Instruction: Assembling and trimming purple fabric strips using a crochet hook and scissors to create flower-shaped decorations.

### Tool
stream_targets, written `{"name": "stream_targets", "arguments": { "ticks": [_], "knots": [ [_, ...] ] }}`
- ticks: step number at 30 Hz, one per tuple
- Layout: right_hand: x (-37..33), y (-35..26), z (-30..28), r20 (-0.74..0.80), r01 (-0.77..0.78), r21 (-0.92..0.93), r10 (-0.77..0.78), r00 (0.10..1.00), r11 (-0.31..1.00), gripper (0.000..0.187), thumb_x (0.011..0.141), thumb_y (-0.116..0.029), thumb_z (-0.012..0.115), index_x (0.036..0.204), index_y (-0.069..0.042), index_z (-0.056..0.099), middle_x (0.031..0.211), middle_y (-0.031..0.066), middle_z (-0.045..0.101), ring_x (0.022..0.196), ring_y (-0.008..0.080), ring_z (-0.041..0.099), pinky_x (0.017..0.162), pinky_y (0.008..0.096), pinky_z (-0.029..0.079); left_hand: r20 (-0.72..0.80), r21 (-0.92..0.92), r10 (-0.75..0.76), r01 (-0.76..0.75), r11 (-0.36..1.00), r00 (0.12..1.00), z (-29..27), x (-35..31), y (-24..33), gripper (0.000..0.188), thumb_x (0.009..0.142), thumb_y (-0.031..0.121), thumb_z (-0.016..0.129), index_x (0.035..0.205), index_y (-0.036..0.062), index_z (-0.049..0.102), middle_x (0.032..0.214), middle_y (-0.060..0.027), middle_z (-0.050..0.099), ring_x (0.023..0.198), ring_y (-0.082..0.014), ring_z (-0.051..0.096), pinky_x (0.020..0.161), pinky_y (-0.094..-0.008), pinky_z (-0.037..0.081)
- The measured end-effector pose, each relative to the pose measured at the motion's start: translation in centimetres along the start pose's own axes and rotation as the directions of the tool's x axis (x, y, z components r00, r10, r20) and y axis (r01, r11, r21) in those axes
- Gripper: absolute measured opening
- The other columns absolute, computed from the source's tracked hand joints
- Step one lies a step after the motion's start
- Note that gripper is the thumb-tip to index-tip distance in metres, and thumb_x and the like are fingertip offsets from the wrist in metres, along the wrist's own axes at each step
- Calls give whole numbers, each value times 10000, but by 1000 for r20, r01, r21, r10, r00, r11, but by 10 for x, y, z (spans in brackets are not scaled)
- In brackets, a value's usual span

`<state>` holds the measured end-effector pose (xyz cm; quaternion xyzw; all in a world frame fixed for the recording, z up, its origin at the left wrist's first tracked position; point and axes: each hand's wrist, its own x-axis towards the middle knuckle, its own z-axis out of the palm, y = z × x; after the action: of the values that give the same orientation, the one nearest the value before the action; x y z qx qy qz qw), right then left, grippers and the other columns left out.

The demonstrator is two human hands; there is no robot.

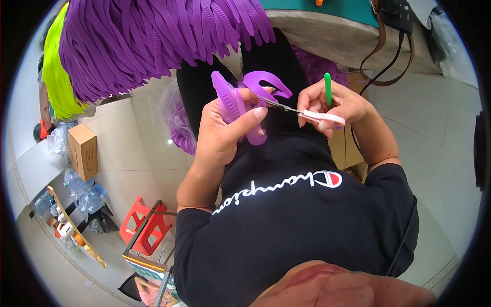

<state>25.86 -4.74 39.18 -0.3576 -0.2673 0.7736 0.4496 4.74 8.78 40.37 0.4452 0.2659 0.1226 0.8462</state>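
My left hand [217, 128] is closed around a purple rubbery strap [230, 100], with its thumb pressed against the piece. A curved, looped end [266, 81] of purple material stands out past the fingers. In my right hand [350, 105] is a small pair of scissors [325, 117] with pale pink handles. Their blades reach left to the purple material beside my left fingertips; whether they touch it I cannot tell. A slim green rod [328, 89], perhaps a tool's handle, sticks up between my right fingers. Both hands are above my lap.
A thick bundle of purple straps [153, 41] hangs over the table edge, beside yellow-green straps [61, 71]. On the table [327, 30] at right lie a black device [396, 15] and a brown strap [381, 38]. A cardboard box [83, 151], red stool [146, 225] and another person [148, 291] are at left.
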Motion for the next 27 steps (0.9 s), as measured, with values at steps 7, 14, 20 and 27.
{"name": "stream_targets", "arguments": {
  "ticks": [7, 14, 20, 27],
  "knots": [
    [1, 5, 3, -53, 26, -85, -31, 998, 996, 366, 672, -73, 736, 944, 102, 566, 600, 53, 594, 463, 73, 579, 410, 145, 388, -7, -20, -83, 82, 996, 997, 3, -1, 2, 332, 800, 99, 670, 1111, -5, 616, 837, -13, 623, 600, -49, 570, 502, -158, 380],
    [1, 7, 6, -47, 70, -29, -71, 996, 997, 366, 672, -61, 740, 952, 102, 568, 596, 55, 603, 460, 74, 578, 405, 139, 374, -7, -40, -81, 81, 996, 997, 5, -1, 2, 339, 800, 101, 678, 1115, -6, 614, 817, -3, 610, 602, -52, 568, 517, -161, 396],
    [-4, 10, 4, -48, 62, -8, -62, 997, 998, 375, 675, -65, 740, 954, 110, 560, 607, 81, 602, 452, 85, 573, 403, 148, 377, -21, -85, -69, 67, 994, 997, 6, -2, -1, 340, 796, 68, 675, 1117, -22, 604, 818, -18, 606, 616, -65, 559, 575, -186, 440],
    [-10, -4, -8, -239, 388, -273, -453, 859, 880, 432, 772, -235, 671, 1041, 59, 507, 707, 82, 607, 596, 110, 603, 527, 205, 461, -2, -92, -46, 46, 995, 999, 9, -2, -4, 323, 802, 52, 664, 1106, -37, 603, 917, -60, 625, 634, -77, 559, 594, -207, 449]
  ]
}}
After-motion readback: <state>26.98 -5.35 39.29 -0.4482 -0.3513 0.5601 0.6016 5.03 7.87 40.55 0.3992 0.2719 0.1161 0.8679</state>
